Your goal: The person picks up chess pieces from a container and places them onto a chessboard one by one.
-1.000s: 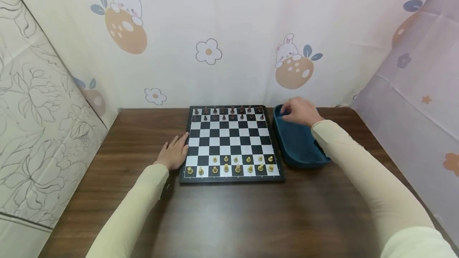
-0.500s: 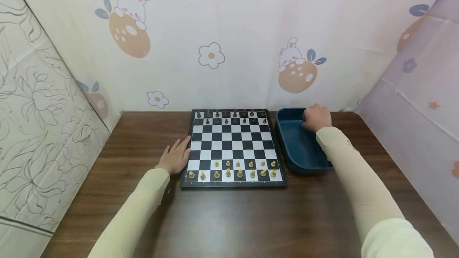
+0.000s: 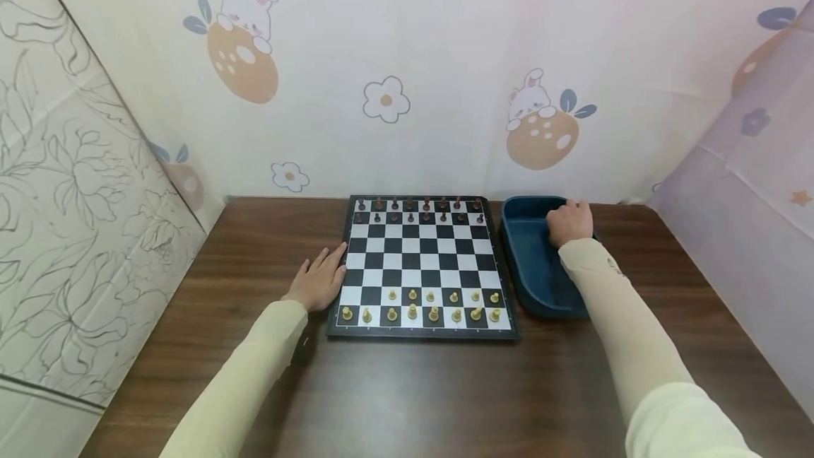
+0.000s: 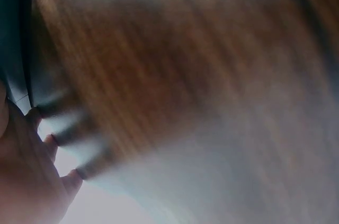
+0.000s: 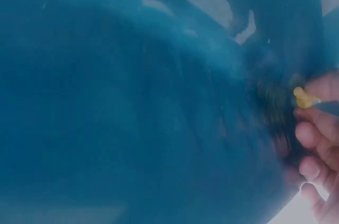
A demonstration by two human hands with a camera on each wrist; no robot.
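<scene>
A black-and-white chessboard [image 3: 410,246] lies on the wooden table. Against its left edge rests my left hand [image 3: 316,281], with fingers extended; the left wrist view shows those fingertips [image 4: 74,179] at the picture's left. My right hand [image 3: 570,223] is at the far right part of a dark blue tray [image 3: 537,274]. In the right wrist view, thumb and finger pinch a small yellow chess pawn [image 5: 303,98], which the hand hides in the head view. Yellow pieces [image 3: 412,312] stand on the board's near two rows, dark red pieces [image 3: 426,205] on the far two.
The tray stands just right of the board, near the back of the wooden table [image 3: 394,394]. A patterned curtain [image 3: 439,133] hangs behind the table. More patterned cloth [image 3: 757,232] hangs along the right side, and a flower-drawn panel [image 3: 83,182] is on the left.
My right hand has moved from above the tray's far left corner down and rightward to its far right part. The left hand stays at the board's edge; the whole head view has shifted slightly.
</scene>
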